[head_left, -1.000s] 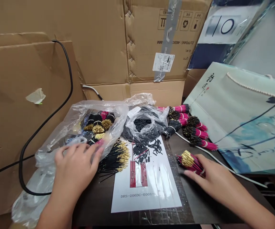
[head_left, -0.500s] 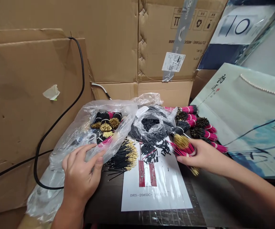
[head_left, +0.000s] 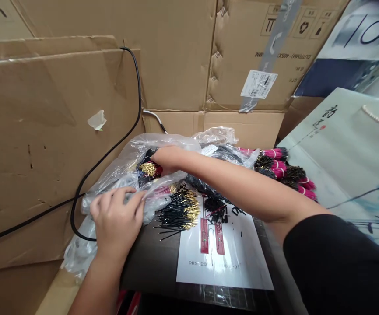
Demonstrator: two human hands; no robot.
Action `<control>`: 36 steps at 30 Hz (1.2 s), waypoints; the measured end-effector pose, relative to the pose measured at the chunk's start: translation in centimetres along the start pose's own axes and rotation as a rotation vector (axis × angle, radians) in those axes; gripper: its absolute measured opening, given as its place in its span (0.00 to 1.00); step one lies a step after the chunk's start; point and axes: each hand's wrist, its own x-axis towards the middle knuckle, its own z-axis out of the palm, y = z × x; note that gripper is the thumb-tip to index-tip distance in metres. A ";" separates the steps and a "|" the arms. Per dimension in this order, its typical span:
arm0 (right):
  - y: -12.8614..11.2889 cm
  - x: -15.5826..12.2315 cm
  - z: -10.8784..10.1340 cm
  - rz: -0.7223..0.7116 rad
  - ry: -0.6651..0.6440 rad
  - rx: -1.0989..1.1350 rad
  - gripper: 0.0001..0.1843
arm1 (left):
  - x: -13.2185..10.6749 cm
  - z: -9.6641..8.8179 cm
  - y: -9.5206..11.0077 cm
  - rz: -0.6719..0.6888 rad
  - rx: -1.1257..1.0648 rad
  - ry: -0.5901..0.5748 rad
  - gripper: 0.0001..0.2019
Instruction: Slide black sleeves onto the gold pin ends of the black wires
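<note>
My left hand (head_left: pixel 119 214) pinches the near edge of a clear plastic bag (head_left: pixel 170 141), thumb toward the right. Inside the bag's mouth, my right hand (head_left: pixel 167 158) closes around a wire bundle (head_left: pixel 150 169) with gold tips and a bit of red-pink; its fingertips are partly hidden. Right of my left hand lies a fanned pile of loose black wires (head_left: pixel 178 210) with gold ends. My right forearm passes over another plastic bag (head_left: pixel 229 153) of black pieces and hides part of it.
A printed sheet (head_left: pixel 225 271) lies on the dark table, with small black tubes (head_left: pixel 215 208) on its far end. Tied pink-and-black wire bundles (head_left: pixel 278 164) sit at right, beside a pale paper bag (head_left: pixel 347 131). Cardboard boxes (head_left: pixel 176 65) stand behind; a black cable (head_left: pixel 139 87) hangs left.
My right hand has moved left from the bundles on the right side into the plastic bag. My left hand stays at the bag's edge. The view has shifted slightly left.
</note>
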 end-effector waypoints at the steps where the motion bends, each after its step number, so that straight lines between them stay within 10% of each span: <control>1: 0.3 -0.5 0.0 -0.010 0.023 0.009 0.16 | 0.5 0.0 -0.1 -0.031 0.016 -0.003 0.07; 7: -0.6 -8.5 -1.9 -0.012 0.347 0.041 0.13 | 3.7 0.9 -0.6 -0.116 0.114 -0.092 0.12; 12: -5.1 -14.6 2.9 -0.054 0.315 0.083 0.27 | 4.8 1.7 -0.4 -0.126 0.179 -0.091 0.15; 18: -7.2 -14.4 8.6 0.034 0.315 0.099 0.53 | 4.0 0.6 0.2 -0.073 0.107 -0.101 0.12; 27: -7.3 -14.2 9.1 0.028 0.338 0.152 0.47 | -1.3 -0.6 1.1 0.205 -0.082 -0.182 0.12; 36: -7.9 -15.0 9.2 0.008 0.308 0.157 0.39 | -0.5 0.6 1.2 0.029 0.017 -0.155 0.14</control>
